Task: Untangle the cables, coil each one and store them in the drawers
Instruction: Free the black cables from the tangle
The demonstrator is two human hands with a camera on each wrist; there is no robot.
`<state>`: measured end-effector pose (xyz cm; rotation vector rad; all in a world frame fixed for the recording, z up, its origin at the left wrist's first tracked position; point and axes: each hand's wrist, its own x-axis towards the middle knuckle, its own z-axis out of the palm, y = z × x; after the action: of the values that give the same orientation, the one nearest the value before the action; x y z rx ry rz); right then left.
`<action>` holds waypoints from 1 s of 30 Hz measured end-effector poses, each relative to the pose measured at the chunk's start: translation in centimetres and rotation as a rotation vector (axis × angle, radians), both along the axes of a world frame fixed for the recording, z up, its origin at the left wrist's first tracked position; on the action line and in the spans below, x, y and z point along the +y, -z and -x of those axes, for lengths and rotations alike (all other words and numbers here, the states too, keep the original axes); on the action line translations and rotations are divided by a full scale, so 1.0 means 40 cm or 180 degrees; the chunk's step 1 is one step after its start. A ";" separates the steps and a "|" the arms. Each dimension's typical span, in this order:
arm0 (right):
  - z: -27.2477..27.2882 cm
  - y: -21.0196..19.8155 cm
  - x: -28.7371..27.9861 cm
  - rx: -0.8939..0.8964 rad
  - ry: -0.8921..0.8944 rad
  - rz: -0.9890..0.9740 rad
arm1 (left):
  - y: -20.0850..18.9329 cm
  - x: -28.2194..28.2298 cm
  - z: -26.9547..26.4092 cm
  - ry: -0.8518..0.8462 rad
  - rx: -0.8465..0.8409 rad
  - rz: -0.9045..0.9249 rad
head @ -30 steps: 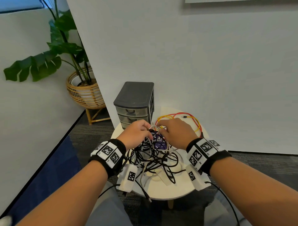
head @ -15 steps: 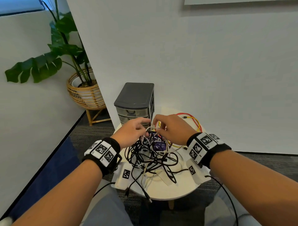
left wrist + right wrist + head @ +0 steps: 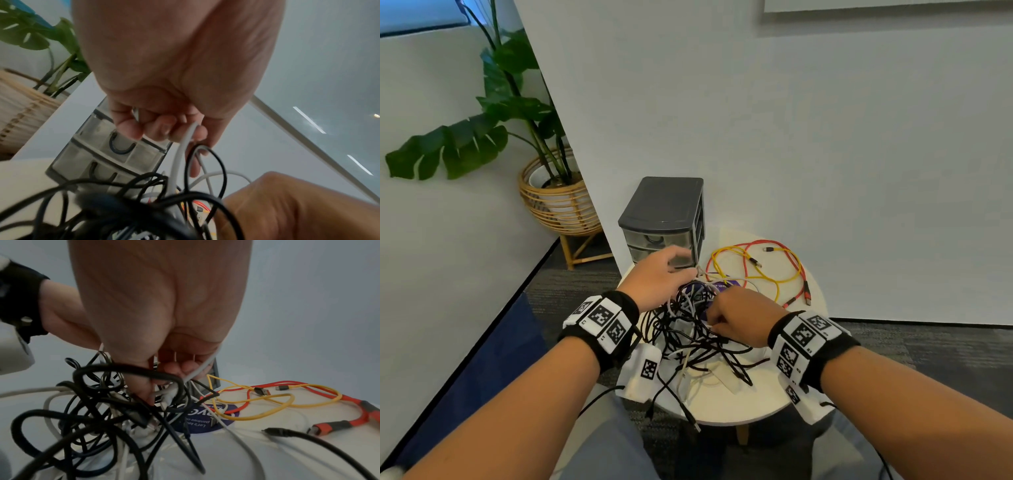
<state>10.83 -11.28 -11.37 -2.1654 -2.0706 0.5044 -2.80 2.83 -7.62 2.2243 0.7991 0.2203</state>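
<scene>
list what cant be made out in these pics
- Head view: which cable the left hand holds; motion blur smears its fingers.
- Head view: bottom drawer of the drawers; left hand covers it.
- Right wrist view: what the right hand pinches; black cables cross its fingertips.

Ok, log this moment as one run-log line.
left hand: pinches pale grey cable | right hand: grips in black-and-white cable tangle | grey plastic drawer unit: closed | stage: untangling
</scene>
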 end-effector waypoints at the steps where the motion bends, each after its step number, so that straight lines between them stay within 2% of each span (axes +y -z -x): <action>1: 0.002 0.001 0.002 -0.0019 -0.0035 -0.0021 | -0.003 0.000 -0.006 0.0081 0.0195 -0.0190; 4: 0.004 -0.008 -0.001 -0.0011 -0.0211 -0.0081 | -0.002 -0.003 -0.024 0.0242 0.0488 -0.0601; 6: 0.001 -0.018 -0.015 0.0312 -0.0107 -0.0623 | -0.005 -0.003 -0.027 -0.0004 0.0319 -0.0505; 9: -0.040 -0.023 -0.037 0.0706 0.1001 -0.2179 | -0.004 0.003 -0.025 -0.0432 -0.0028 -0.0197; 10: -0.058 -0.022 -0.041 0.0705 0.1304 -0.2267 | -0.002 0.002 -0.024 -0.0464 -0.0083 -0.0131; 12: -0.085 -0.007 -0.041 0.0780 0.1488 -0.1605 | -0.005 -0.010 -0.019 -0.0512 -0.0159 -0.0031; 14: -0.091 0.017 -0.043 0.1051 0.1382 -0.1035 | -0.007 -0.017 -0.011 -0.0620 -0.0260 0.0156; 16: -0.097 0.030 -0.052 0.1234 0.1358 -0.1088 | -0.007 -0.013 0.002 -0.0739 -0.0183 0.0195; 19: -0.110 0.029 -0.061 0.1399 0.1409 -0.1147 | -0.009 0.010 0.035 -0.0949 0.0221 -0.0456; 21: -0.118 0.030 -0.062 0.1172 0.1335 -0.1049 | -0.019 0.020 0.053 -0.1026 0.0309 -0.0628; 24: -0.115 0.023 -0.062 0.0377 0.1159 -0.0718 | -0.035 0.021 0.058 -0.0866 0.0449 -0.0764; 25: -0.104 0.015 -0.062 -0.0023 0.1064 -0.0726 | -0.042 0.017 0.055 -0.0811 0.0493 -0.0775; 27: -0.074 -0.005 -0.055 -0.0631 0.0731 -0.1198 | -0.050 0.011 0.044 -0.0739 0.0451 -0.0678; 29: -0.036 -0.028 -0.045 -0.0502 0.0213 -0.1682 | -0.055 0.004 0.033 -0.0728 0.0409 -0.0640; 30: -0.019 -0.029 -0.037 -0.0364 -0.0023 -0.1597 | -0.055 0.002 0.029 -0.0737 0.0432 -0.0742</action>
<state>11.61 -12.76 -10.20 -1.9207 -1.9836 -0.1367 -3.95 2.92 -5.41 2.3806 1.1585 0.2890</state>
